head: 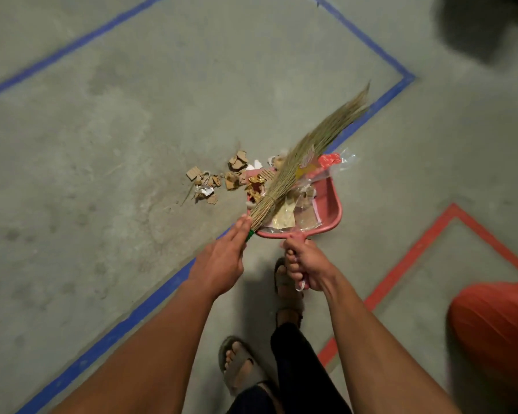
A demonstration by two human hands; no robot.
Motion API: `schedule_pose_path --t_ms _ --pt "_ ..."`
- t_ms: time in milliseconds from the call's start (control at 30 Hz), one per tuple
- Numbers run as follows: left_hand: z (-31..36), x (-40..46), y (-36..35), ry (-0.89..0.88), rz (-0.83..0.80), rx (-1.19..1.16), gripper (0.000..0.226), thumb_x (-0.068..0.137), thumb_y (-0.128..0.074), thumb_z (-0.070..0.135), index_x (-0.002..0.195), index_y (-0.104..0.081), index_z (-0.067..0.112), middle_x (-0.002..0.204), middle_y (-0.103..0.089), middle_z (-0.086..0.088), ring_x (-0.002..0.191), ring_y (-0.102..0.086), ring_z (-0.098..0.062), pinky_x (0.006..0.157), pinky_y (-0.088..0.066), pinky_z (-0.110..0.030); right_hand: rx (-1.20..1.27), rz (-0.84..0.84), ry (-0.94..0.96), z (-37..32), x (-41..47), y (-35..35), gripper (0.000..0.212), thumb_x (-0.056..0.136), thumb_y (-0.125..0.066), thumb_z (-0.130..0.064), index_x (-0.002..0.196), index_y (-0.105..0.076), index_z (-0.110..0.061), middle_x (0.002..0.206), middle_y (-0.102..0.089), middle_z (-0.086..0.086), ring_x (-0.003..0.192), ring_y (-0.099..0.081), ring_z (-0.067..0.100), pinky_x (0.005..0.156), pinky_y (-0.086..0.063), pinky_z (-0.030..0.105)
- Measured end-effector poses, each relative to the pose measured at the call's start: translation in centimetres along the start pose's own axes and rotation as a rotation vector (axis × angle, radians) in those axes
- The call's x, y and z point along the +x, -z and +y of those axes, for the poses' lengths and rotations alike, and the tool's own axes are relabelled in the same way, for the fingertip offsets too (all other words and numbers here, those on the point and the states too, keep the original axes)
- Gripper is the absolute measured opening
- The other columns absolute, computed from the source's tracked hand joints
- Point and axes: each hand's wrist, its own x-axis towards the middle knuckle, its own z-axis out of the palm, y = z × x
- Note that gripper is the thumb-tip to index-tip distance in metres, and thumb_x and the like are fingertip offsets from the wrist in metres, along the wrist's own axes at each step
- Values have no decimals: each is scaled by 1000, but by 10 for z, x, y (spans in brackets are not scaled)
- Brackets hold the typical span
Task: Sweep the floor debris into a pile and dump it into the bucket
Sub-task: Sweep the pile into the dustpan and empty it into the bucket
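My left hand (222, 258) grips the green handle end of a straw broom (311, 150). Its bristles lie across a pink dustpan (331, 204) and point up to the right. My right hand (304, 264) grips the dustpan's handle. The pan rests on the grey floor and holds plastic wrappers, paper and gold foil. A pile of debris (213, 180), mostly torn cardboard bits and foil, lies on the floor just left of the pan's mouth. At the right edge sits an orange bucket (497, 327), only partly in view.
Blue tape lines (126, 321) mark a large rectangle on the concrete floor, and red tape (407, 261) marks another area to the right. My sandalled feet (237, 363) stand below the dustpan. A dark blurred object (485, 25) sits at the top right.
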Motion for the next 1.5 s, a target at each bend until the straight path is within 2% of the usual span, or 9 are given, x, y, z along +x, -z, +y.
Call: schedule_pose_path --t_ms 100,267,433,633,933,1033,1200,1333,1500 --pt "49 -7 14 -72 -20 39 78 107 -43 24 163 7 41 172 -7 17 106 -66 -24 83 -60 -45 77 36 38 -7 -46 28 42 101 -59 -16 62 -43 -21 50 -32 -3 36 -25 9 35 -24 18" --pt "140 -11 27 -196 -58 96 78 107 -44 21 164 6 40 172 -7 15 110 -63 -24 83 -56 -39 199 140 113 -13 -111 88 43 100 -57 -13 61 -40 -20 50 -28 -3 35 -22 7 36 -20 16" --pt "239 -10 11 -346 -95 156 83 105 -48 18 163 6 42 172 -6 18 83 -62 -20 67 -58 -36 275 221 180 -6 -174 169 46 99 -56 -14 57 -39 -21 47 -26 -3 33 -21 9 37 -20 15" --pt "371 -23 -34 -521 -169 212 81 103 -47 17 164 0 40 171 -5 21 100 -67 -32 76 -58 -43 418 309 227 21 -261 284 46 100 -54 -11 57 -38 -17 45 -25 -2 31 -22 8 34 -20 16" --pt "571 -54 -144 -717 -329 255 76 104 -43 15 165 -2 36 172 -7 16 111 -66 -35 81 -58 -45 669 437 191 92 -369 467 49 101 -56 -11 56 -38 -17 42 -26 -4 29 -22 6 32 -18 17" --pt "617 -60 -178 -749 -367 284 74 106 -40 16 165 0 37 172 -4 18 108 -68 -32 76 -59 -42 711 455 162 114 -384 515 44 100 -57 -14 60 -42 -18 43 -26 -5 29 -22 6 33 -19 17" --pt "657 -63 -227 -745 -437 366 75 106 -38 13 165 2 37 172 2 19 95 -68 -28 67 -59 -42 814 376 53 137 -385 571 47 101 -55 -16 56 -43 -21 45 -26 -8 31 -22 5 32 -18 20" --pt "664 -62 -249 -724 -453 478 90 96 -43 2 165 5 35 170 10 19 86 -67 -29 59 -59 -43 947 239 -43 138 -377 604 43 103 -56 -19 62 -45 -20 48 -32 -9 34 -26 3 32 -23 20" --pt "672 -65 -252 -723 -418 549 101 90 -43 -5 163 13 35 166 21 20 87 -62 -28 55 -58 -43 993 210 -166 118 -372 641 44 108 -54 -22 66 -42 -17 47 -34 -8 32 -30 3 31 -27 17"
